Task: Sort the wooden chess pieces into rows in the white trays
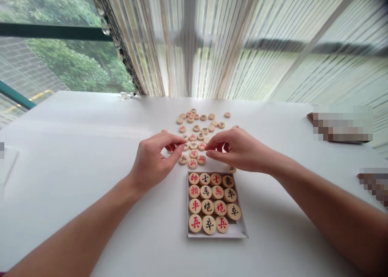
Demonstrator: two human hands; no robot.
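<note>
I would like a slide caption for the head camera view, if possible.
Left hand and right hand at loose Chinese chess pieces, beyond a nearly filled box.

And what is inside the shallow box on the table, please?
The shallow box holds fifteen round pieces with red or black characters, with a gap at its near right corner. What lies beneath the pieces is covered, so I cannot tell.
</note>
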